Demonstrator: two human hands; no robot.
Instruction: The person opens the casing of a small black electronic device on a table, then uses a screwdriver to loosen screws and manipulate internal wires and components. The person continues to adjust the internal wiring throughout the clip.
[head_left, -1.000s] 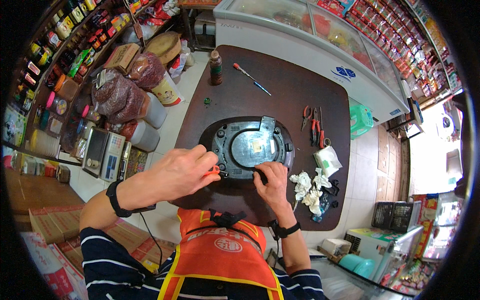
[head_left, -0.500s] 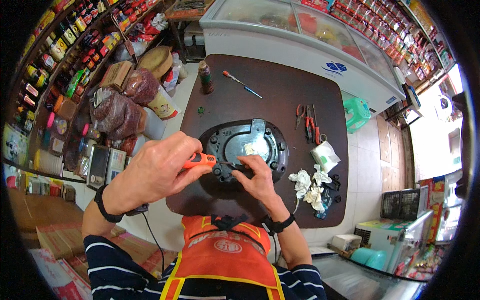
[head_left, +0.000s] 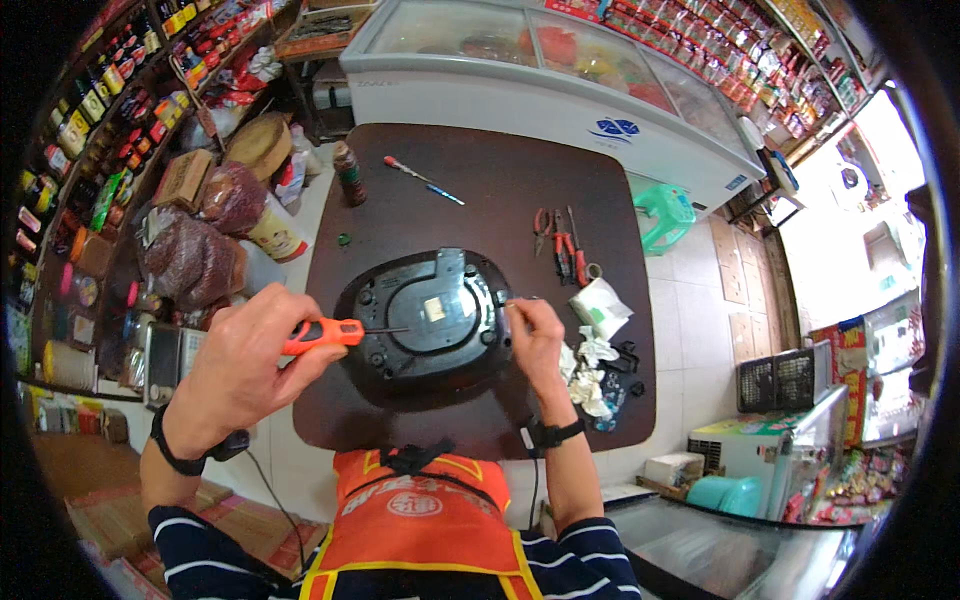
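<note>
An upturned black oval appliance base (head_left: 400, 274) lies on the dark brown table (head_left: 480, 150), with round feet and a pale label on its underside. My left hand (head_left: 250, 350) is closed round the orange and black handle of a screwdriver (head_left: 335, 333). Its thin shaft points right, over the left part of the base; whether the tip touches is unclear. At the right rim of the base, my right hand (head_left: 537, 335) has thumb and fingers pinched together. Whatever sits between those fingertips is too small to make out.
Pliers (head_left: 567, 250) and other red-handled tools lie to the right, near a tissue pack (head_left: 600, 307) and crumpled tissues (head_left: 588, 380). A bottle (head_left: 349, 172) and a second screwdriver (head_left: 424, 180) are farther back. A chest freezer (head_left: 500, 110) stands behind; a green stool (head_left: 664, 218) is beside the table.
My right hand has left the screwdriver's tip and moved to the right rim of the base. The screwdriver shaft now shows over the base. The whole view has shifted, with the table farther left.
</note>
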